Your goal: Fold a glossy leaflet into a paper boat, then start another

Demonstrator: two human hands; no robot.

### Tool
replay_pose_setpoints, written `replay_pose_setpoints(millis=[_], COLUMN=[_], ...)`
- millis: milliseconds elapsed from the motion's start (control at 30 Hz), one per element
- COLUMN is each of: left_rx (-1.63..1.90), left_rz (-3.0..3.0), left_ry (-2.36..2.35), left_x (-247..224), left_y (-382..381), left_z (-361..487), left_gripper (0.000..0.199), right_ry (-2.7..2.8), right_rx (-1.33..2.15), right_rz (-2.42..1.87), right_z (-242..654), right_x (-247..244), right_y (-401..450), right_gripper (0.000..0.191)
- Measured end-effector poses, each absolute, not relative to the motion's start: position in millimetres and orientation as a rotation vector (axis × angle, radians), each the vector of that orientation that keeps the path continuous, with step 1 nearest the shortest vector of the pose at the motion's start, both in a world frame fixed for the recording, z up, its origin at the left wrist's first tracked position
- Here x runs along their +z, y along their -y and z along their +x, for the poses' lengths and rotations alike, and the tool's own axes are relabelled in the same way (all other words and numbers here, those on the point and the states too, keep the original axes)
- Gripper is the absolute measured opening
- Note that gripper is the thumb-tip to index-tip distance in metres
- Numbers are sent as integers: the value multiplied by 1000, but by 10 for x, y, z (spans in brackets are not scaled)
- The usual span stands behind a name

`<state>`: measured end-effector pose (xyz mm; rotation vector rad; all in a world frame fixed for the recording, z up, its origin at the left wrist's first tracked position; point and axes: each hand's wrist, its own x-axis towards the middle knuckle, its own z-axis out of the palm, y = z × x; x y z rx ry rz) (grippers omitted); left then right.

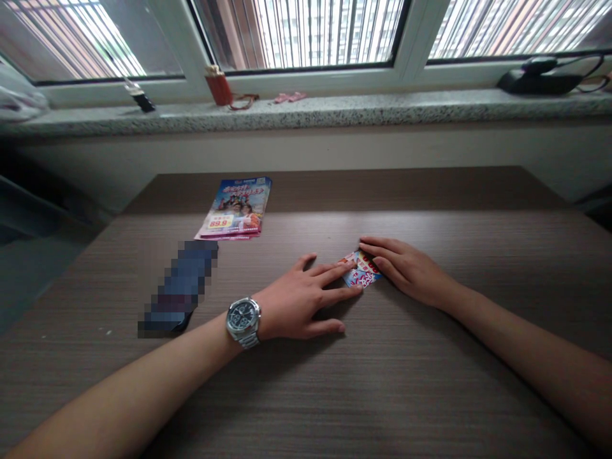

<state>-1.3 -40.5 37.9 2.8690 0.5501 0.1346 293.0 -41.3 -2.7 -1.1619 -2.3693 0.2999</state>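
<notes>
While your left hand [299, 303] lies palm down from the left, its fingertips rest on the near-left part of a small, brightly printed paper [366, 273]. Fingers on this hand are spread and unclenched, with no grasp; the thumb sits apart, toward you, on the bare table [287, 408]. Your right hand [418, 273] comes in from the other side, its fingers extended and close together along the paper's right and far edges. You have contact there, but whether the thumb and fingers pinch the edge, I cannot tell.

Paper position: flat or nearly flat on the tabletop, between your two hands, a little right of centre. Colours noted: red, yellow, white and blue; part of it is covered by your fingers.

You wear a metal-banded wristwatch [243, 319] on the left wrist. Beyond it, near the table's far-left side, lies a stack of printed leaflets [236, 209], blue at the top and pinkish below. Just on your side of the stack lies a dark, flat object [179, 290], mostly pixelated.

Past the table, the speckled windowsill [382, 115] bears a red object with a strap [218, 87] and, at right, a black device with a cable [540, 80].
</notes>
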Motion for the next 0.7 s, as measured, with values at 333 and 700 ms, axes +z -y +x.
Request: replay_pose_setpoints(millis=[333, 700], left_rx=[149, 273], left_rz=[2881, 2886], left_ry=[-527, -654], left_x=[351, 269], left_y=[371, 355], left_z=[-15, 36], left_gripper=[69, 54], right_ry=[2477, 2480], right_rx=[246, 216], right_rz=[-1018, -1015], right_z=[2983, 2957], right_x=[-45, -31], right_y=[415, 438], right_gripper=[39, 41])
